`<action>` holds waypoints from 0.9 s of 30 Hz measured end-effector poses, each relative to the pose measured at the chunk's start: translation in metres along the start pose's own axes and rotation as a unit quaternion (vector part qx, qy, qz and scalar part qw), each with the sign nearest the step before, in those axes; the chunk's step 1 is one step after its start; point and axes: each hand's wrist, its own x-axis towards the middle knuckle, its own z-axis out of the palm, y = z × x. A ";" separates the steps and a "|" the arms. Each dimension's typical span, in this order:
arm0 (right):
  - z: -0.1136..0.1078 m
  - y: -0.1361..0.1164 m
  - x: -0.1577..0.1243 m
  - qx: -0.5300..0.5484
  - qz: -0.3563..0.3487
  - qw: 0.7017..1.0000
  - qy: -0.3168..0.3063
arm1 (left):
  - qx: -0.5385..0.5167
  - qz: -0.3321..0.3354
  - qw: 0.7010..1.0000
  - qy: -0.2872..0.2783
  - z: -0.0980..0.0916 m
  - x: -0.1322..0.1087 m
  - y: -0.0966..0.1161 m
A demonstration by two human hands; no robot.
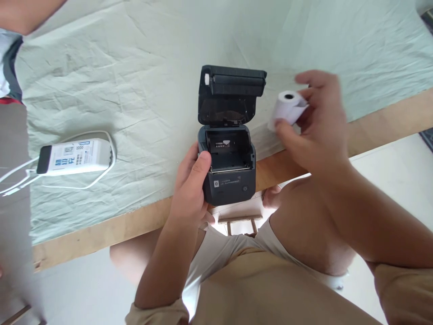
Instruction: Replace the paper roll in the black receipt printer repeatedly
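A small black label printer (230, 187) is held at the table's front edge by my left hand (191, 180), its thumb over the left rim. The printer's lid (226, 108) stands raised, and the paper bay (230, 142) inside shows no roll. To the right of the printer, my right hand (321, 117) grips a white paper roll (286, 108) between thumb and fingers. A loose end of paper sticks out from the roll's right side. Motion blurs the right hand a little. The roll is apart from the printer.
A white power strip (76, 158) with cables lies on the pale green cloth (152, 90) at the left. The table's wooden edge (101, 232) runs in front of my legs. Another person's arm (30, 13) reaches in at the top left.
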 end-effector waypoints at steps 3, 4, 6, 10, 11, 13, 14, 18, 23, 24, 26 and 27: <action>-0.002 -0.020 -0.004 0.061 -0.085 0.993 0.062 | -0.020 -0.016 1.000 -0.006 0.000 0.000 -0.001; -0.001 -0.028 -0.005 0.067 -0.120 0.989 0.056 | -0.020 -0.014 1.000 -0.006 0.000 0.000 -0.001; 0.005 -0.042 -0.007 0.087 -0.171 0.981 0.031 | -0.013 -0.005 1.000 0.001 0.001 0.000 -0.002; 0.021 -0.057 -0.009 0.109 -0.199 0.974 0.000 | -0.006 0.030 0.999 0.034 0.003 0.000 -0.001; 0.024 -0.057 -0.008 0.091 -0.193 0.977 -0.004 | -0.006 0.033 0.999 0.032 0.003 0.000 -0.001; 0.028 -0.056 -0.007 0.050 -0.176 0.983 -0.020 | -0.003 0.031 0.999 0.028 0.003 -0.001 -0.001; 0.029 -0.055 -0.006 0.039 -0.175 0.984 -0.022 | 0.000 0.032 0.999 0.028 0.002 -0.001 -0.001; 0.030 -0.049 -0.004 0.024 -0.194 0.980 -0.024 | 0.012 0.025 0.999 0.029 0.001 0.000 -0.001; 0.032 -0.043 -0.001 0.059 -0.216 0.974 -0.031 | 0.034 0.030 0.998 0.037 0.001 -0.001 0.001; 0.032 -0.043 0.000 0.066 -0.220 0.973 -0.029 | 0.031 0.027 0.998 0.038 0.002 -0.001 0.001; 0.030 -0.044 -0.001 0.076 -0.222 0.972 -0.023 | 0.013 0.020 0.999 0.036 0.003 -0.002 0.001; 0.029 -0.045 -0.001 0.079 -0.223 0.971 -0.020 | 0.003 0.021 0.999 0.037 0.004 -0.002 0.001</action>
